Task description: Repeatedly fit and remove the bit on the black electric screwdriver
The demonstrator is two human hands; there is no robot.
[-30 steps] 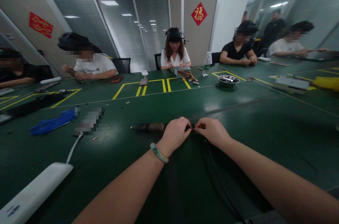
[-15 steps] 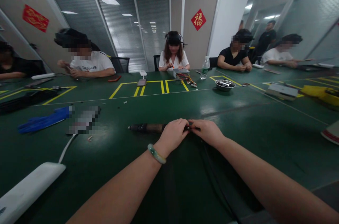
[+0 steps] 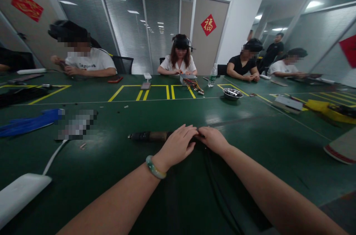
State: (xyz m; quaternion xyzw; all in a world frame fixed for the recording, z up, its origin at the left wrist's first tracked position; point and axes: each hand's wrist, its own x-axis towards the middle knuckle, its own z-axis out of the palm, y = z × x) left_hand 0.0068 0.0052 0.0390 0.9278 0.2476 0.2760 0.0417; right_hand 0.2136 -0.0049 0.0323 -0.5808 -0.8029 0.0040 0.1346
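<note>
A dark electric screwdriver [image 3: 148, 136] lies on the green table in front of me, its bit end pointing left. My left hand [image 3: 179, 142], with a jade bangle on the wrist, rests over the tool's rear half; its fingers are stretched out and the thumb stands away. The tool's middle is hidden under this hand. My right hand [image 3: 214, 139] is closed at the screwdriver's back end, fingers bent, close against the left fingertips. A black cable [image 3: 215, 179] runs from there toward me, between my forearms.
To the left lie a blue glove [image 3: 30, 122], a phone [image 3: 78, 124] and a white power bank [image 3: 23, 194]. Farther off are a metal bowl [image 3: 233, 94], a bottle [image 3: 213, 75] and a metal box with wires [image 3: 188, 78]. Several people sit across the table.
My left fingers have straightened and the thumb has moved off the screwdriver's rear end. The right hand stays at the back end. The view has shifted slightly right.
</note>
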